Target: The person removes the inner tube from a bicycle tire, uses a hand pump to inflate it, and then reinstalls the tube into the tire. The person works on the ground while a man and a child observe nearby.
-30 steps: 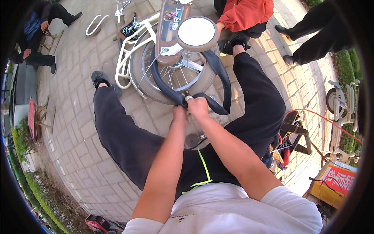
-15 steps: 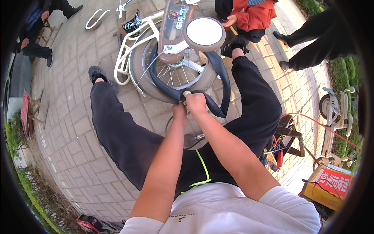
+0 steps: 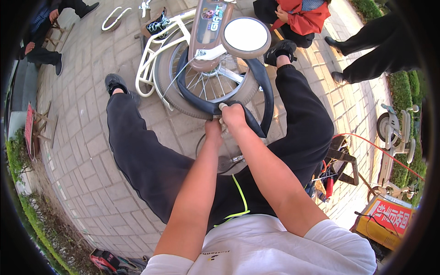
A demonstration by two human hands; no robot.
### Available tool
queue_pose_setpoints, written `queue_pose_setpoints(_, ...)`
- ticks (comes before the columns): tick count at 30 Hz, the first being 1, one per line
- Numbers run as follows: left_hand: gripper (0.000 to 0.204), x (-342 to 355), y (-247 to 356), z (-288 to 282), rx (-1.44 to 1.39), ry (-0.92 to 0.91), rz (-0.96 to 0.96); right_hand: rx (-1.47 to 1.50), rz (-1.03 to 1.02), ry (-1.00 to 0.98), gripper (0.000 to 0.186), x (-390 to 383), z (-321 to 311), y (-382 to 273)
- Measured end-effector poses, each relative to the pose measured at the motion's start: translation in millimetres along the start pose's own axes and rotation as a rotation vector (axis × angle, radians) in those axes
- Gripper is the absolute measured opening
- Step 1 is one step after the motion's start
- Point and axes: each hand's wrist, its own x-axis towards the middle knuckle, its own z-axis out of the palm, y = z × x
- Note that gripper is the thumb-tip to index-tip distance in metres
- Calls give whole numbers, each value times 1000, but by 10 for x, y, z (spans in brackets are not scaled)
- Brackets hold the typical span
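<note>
A small bicycle lies over on the paving, its spoked wheel (image 3: 165, 90) and grey-brown tyre in front of me. A black inner tube (image 3: 267, 94) lies partly along the rim and loops out loose at the right. My right hand (image 3: 234, 116) is closed on the tube at the wheel's near edge. Just left and below it, touching the tyre's edge, my left hand (image 3: 213, 129) is closed on the tube too, its fingers mostly hidden. Pale whitish fingertips or coverings show beside the right thumb. A brown chain cover (image 3: 208, 36) and a training wheel (image 3: 246, 37) lie above the wheel.
My legs spread to both sides of the bicycle's wheel. A cream rack (image 3: 145, 68) sticks out left. A person in a red jacket (image 3: 305, 18) crouches beyond; another stands right. Tools (image 3: 327, 183), a red hose (image 3: 380, 146) and a yellow box (image 3: 384, 220) are at my right.
Both hands stay on the tube with only slight movement. The bicycle sits a little further right in view. The crouching person's hand has drawn back from the training wheel.
</note>
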Motion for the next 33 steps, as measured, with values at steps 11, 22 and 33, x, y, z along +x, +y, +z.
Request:
queue_pose_setpoints(11, 21, 231, -150, -74, 48, 43, 40, 271, 69, -107, 21, 83, 10, -21)
queue_pose_setpoints(22, 26, 189, -135, -90, 76, 43, 71, 250, 24, -73, 23, 133, 96, 67)
queue_pose_setpoints(33, 21, -18, 39, -120, -74, -60, -38, 367, 231, -359, 22, 78, -95, -84)
